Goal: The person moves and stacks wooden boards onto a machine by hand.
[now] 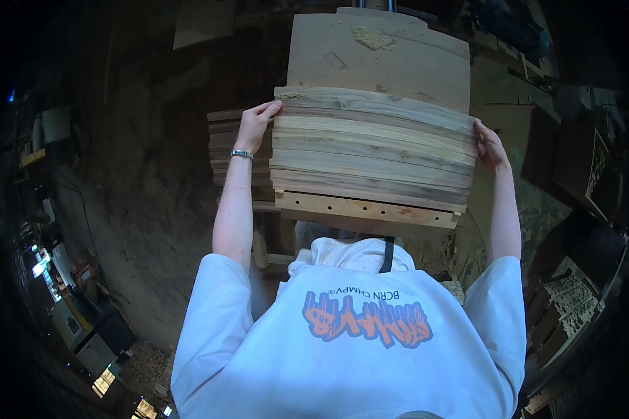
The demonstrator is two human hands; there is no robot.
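Several long wooden boards (374, 140) lie side by side, their long edges together, on a bench in front of me. My left hand (260, 122) is at the left end of the farthest boards, its fingers closed against the wood and the thumb near the top edge. At the opposite end, my right hand (491, 144) grips the same far boards, with fingertips at their corner and part of the palm turned to the side. Some fingers of both hands are hidden behind the board ends.
A wooden bench edge with a row of dark holes (365, 209) faces me. Beyond the boards, a flat panel (377, 59) carries a small heap of sawdust (373, 38). Another stack of boards (241, 140) stands at the left. Crates of wood scraps (573, 300) are at the right.
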